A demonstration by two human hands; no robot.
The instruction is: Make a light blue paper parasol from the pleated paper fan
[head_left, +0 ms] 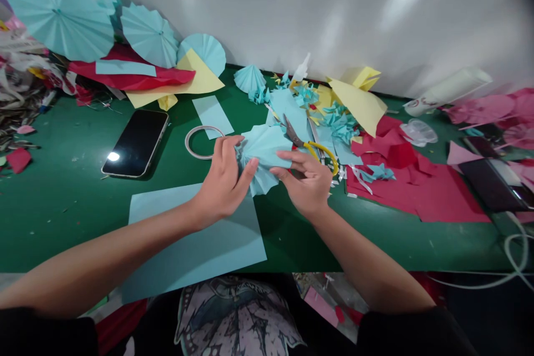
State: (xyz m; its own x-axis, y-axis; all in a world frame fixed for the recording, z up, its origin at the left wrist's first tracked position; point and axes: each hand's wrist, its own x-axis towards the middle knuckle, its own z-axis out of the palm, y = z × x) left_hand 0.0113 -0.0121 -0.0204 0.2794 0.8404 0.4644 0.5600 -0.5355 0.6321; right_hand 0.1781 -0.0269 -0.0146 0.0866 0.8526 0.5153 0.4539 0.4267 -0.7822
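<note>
Holding 1 ppr fan (267,142) w/ 2 hands (225,175) (309,181)

- A black-screened phone (136,143) lay on the green table (62,222) at nine o'clock.
- A heap of mixed scraps (19,86) sat between nine and ten.
- A white tube (448,93) lay toward two.
- A dark device (486,184) rested near three.
- A white cable (479,287) looped toward four.

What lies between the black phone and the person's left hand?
In the head view, a pale ring, probably a tape roll, lies on the green table between the phone and the left hand.
</note>
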